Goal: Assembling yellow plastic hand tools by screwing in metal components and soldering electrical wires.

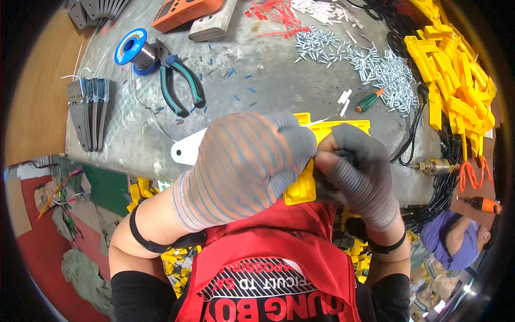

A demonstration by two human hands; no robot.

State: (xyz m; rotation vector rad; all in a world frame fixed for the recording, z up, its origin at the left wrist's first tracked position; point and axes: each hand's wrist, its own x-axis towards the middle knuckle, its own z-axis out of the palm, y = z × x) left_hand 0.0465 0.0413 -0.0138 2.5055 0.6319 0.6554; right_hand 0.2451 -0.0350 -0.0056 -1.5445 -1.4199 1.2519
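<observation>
We see the yellow moulded plastic part [301, 189] at the near edge of the grey metal bench [263, 70], between the left hand [249, 161] in its striped knit glove and the right hand [357, 172] in its grey one. Both hands are closed on it, though we cannot tell exactly what the hidden fingertips pinch. We judge that a loosened grip could let the part slip over the near edge, since its near end overhangs. The thin pale strand [319, 122] at its far side could bend or catch if knit snags it. A wide rightward swing could knock the green-and-orange-handled screwdriver [369, 101] into the silver screws [383, 75].

We count two hands, one held part, one screwdriver, one white flat plate with a hole [189, 150], one blue-flanged wire spool [130, 46] and one pair of teal-and-black-handled pliers [188, 80]; the screws and the heaped yellow plastic pieces [453, 75] are too many to count.
</observation>
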